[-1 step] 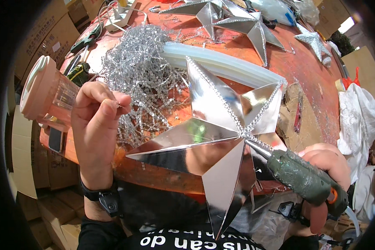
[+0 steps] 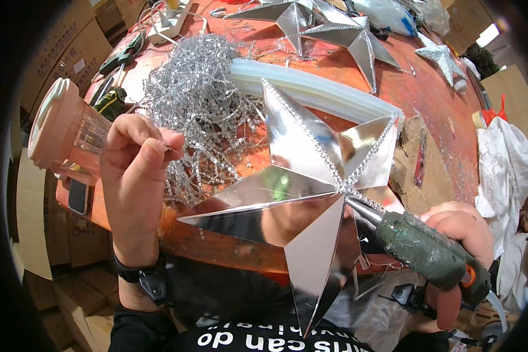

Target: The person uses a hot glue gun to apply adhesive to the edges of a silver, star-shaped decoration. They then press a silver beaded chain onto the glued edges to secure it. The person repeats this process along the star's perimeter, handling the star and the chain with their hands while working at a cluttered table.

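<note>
The left hand's (image 2: 132, 170) thumb and forefinger press together left of the star (image 2: 314, 205); anything pinched is too small to tell. The right hand (image 2: 463, 229) wraps a scuffed green glue gun (image 2: 419, 247), metal nozzle at the star's centre. Mirror-smooth, sharply folded, beaded along its upper ridges, the star is over the orange-red table's (image 2: 449, 114) near edge. Beyond it lie crinkly tinsel (image 2: 193, 88) and translucent sticks (image 2: 317, 91); farther left, cardboard boxes (image 2: 61, 53).

Left of the large silver star (image 2: 320, 183), the raised left fingers (image 2: 146, 158) and a tinsel heap (image 2: 196, 82) blocked the way. Pale translucent sticks (image 2: 314, 91) barred the space just beyond it; the glue gun (image 2: 419, 249) in the right fingers (image 2: 463, 226) closed its lower right. A hand could pass over the counter (image 2: 449, 114) to its far right, past the cardboard piece (image 2: 425, 167).
</note>
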Motion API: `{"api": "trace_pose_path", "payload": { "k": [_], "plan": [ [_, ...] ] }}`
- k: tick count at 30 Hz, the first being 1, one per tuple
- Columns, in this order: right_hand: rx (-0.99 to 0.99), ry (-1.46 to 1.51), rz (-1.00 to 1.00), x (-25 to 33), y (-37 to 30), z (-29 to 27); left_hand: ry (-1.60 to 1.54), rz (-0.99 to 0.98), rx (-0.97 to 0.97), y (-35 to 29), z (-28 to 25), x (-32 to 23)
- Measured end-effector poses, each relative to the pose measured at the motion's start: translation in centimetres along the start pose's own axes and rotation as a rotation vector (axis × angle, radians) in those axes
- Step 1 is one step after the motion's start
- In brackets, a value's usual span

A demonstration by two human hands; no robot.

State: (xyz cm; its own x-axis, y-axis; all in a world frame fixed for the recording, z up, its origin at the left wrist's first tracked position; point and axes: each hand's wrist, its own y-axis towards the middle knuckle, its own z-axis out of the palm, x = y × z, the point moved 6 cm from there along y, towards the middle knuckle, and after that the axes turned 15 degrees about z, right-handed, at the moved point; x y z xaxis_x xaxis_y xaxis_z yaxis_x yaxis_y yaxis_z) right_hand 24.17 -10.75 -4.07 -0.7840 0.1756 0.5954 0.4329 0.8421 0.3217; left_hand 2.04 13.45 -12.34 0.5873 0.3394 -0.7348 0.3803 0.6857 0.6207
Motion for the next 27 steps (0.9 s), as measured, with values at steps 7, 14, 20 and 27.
{"api": "trace_pose_path", "payload": {
  "k": [7,14,20,27],
  "plan": [
    [0.066,0.013,-0.132,0.5,-0.3,-0.3,-0.065,-0.059,-0.082,0.0,-0.2,0.5],
    [0.060,-0.219,-0.080,1.7,-1.5,-0.8,-0.072,-0.059,-0.049,0.1,0.0,0.7],
    [0.136,-0.296,-0.028,2.3,-2.2,-1.0,-0.011,0.015,-0.002,0.0,-0.1,0.7],
    [0.191,-0.278,-0.081,1.7,-2.2,-0.9,0.120,-0.098,-0.087,0.1,0.2,0.4]
  ]
}}
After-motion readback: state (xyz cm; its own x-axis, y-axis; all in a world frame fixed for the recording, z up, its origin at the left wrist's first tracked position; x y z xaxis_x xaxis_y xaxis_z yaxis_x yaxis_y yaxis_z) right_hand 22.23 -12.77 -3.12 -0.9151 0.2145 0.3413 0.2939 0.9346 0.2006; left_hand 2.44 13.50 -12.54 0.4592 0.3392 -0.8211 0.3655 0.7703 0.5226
